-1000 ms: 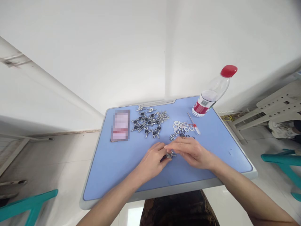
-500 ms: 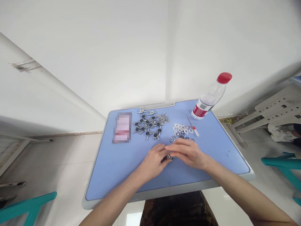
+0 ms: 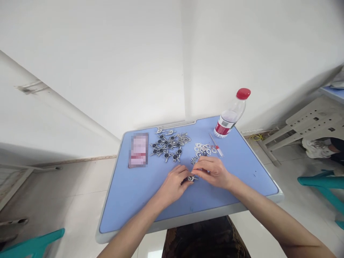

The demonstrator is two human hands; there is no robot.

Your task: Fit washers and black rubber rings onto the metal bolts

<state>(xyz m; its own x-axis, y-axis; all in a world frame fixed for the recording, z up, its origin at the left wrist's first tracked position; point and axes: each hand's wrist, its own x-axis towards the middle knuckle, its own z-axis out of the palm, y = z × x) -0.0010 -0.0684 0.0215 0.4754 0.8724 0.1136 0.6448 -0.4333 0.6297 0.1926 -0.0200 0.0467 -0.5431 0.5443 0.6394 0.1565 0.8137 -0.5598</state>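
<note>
Both hands hold a small metal wing fitting [image 3: 192, 178] in a narrow pinch: the left hand [image 3: 172, 184] grips it from one side, and the right hand [image 3: 213, 172] closes on it from the other. The fitting lies over the middle of the blue table [image 3: 129, 204], nearer its front edge. Toward the rear edge lie a cluster of wing nuts [image 3: 166, 150], flat metal gaskets [image 3: 204, 148] and a red-handled screwdriver [image 3: 217, 148].
</note>
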